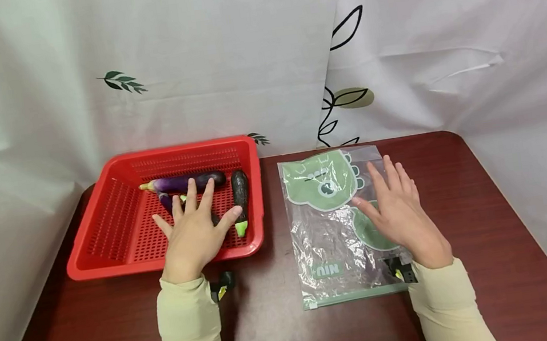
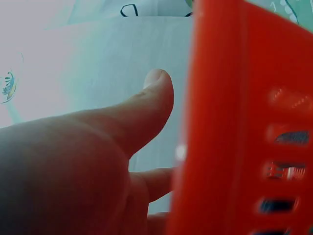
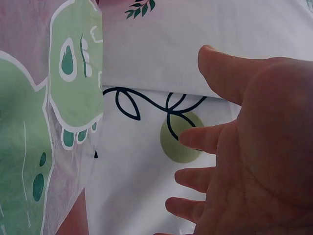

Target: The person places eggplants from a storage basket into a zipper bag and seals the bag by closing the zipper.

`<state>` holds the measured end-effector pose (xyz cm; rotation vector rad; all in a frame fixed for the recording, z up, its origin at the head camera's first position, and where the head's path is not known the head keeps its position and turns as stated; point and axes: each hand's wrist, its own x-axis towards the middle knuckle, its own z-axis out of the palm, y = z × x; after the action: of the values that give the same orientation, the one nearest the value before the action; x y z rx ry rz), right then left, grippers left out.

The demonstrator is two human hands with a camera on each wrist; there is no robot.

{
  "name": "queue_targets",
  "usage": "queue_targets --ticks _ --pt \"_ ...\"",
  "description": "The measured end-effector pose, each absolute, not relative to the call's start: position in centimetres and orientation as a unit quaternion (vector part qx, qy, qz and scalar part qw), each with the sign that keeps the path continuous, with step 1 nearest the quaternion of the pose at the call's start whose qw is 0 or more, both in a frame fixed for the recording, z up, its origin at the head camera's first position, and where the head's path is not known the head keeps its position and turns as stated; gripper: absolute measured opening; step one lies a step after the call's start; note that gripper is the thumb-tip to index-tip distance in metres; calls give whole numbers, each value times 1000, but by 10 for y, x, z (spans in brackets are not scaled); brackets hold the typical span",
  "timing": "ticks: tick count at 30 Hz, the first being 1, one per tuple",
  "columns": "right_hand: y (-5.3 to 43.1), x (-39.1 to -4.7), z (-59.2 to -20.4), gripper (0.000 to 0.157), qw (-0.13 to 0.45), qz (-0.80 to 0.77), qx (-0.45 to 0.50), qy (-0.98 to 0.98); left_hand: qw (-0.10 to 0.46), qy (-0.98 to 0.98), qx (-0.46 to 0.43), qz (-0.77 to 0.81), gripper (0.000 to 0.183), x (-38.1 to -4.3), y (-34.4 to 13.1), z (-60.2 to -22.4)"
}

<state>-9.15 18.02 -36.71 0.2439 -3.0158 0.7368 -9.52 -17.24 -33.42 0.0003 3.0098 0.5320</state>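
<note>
My left hand [image 1: 191, 236] is spread wide over the front of a red plastic basket [image 1: 110, 268], fingers straight and nothing held. Inside the basket lie several eggplants: a long purple one [image 1: 176, 183] along the back, a dark one [image 1: 240, 192] with a green stem end at the right, and others partly hidden behind my hand. In the left wrist view the basket's rim [image 2: 210, 117] stands right beside my thumb [image 2: 159, 93]. My right hand [image 1: 401, 217], fingers straight, hovers over the right side of a clear zip bag [image 1: 323, 233] printed with a green cartoon dinosaur.
The basket and bag sit side by side on a dark red-brown table [image 1: 269, 332]. Behind and at both sides hangs white cloth [image 1: 215, 45] with leaf prints. The bag's green zip strip [image 1: 357, 296] with a white slider faces the near edge.
</note>
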Motion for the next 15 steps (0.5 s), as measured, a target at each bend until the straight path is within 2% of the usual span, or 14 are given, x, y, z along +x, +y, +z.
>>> queue_targets --ticks 15 --pt "183 -79 -367 76 21 216 124 -968 111 984 -18 137 93 -97 -208 -321"
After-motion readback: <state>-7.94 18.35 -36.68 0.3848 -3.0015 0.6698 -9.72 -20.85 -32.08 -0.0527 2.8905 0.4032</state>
